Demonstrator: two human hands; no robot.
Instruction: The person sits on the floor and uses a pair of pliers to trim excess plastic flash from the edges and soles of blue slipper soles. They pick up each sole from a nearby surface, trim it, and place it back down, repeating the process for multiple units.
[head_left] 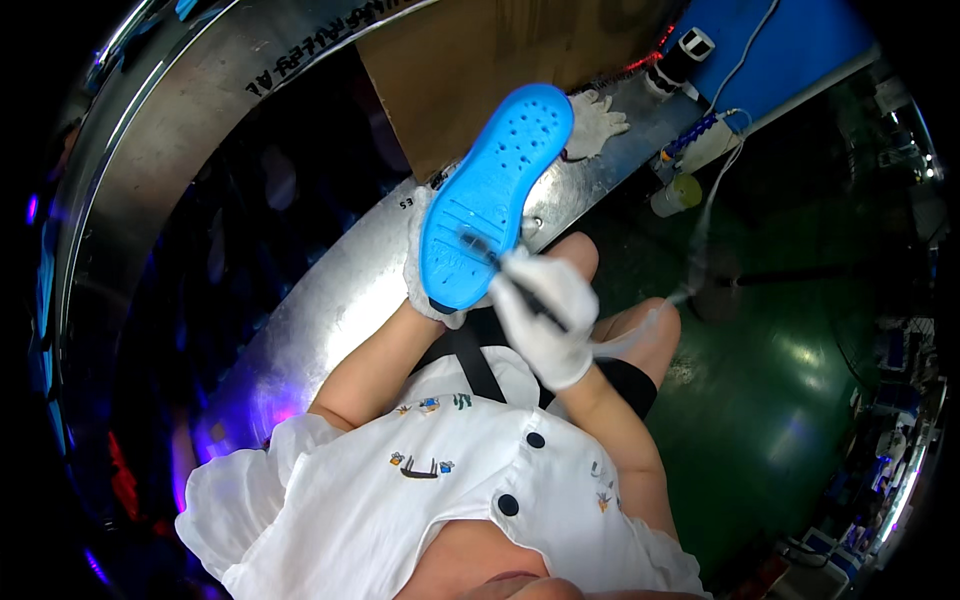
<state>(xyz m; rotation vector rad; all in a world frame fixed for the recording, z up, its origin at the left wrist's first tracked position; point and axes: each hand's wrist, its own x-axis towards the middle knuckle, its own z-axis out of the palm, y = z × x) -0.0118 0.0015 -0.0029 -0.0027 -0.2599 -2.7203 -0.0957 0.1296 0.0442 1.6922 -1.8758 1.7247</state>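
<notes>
A bright blue shoe sole [505,165] with small round holes at its toe and heel is tilted up over the metal ledge. My left hand [413,262], in a white glove, is closed round the heel part from behind; most of its fingers are hidden by the sole. In my gloved right hand [552,312] is a dark-handled brush [530,297], gripped slantwise. The brush head lies over the sole's heel area, near the raised ridges, and is smeared by motion.
Behind the sole stands a brown cardboard sheet [430,90]. A white glove [596,124] lies on the metal ledge [330,275]. Farther right are a black bottle with a white top [684,55], a yellowish cup [677,195], a blue panel [790,45] and a thin hose [712,205].
</notes>
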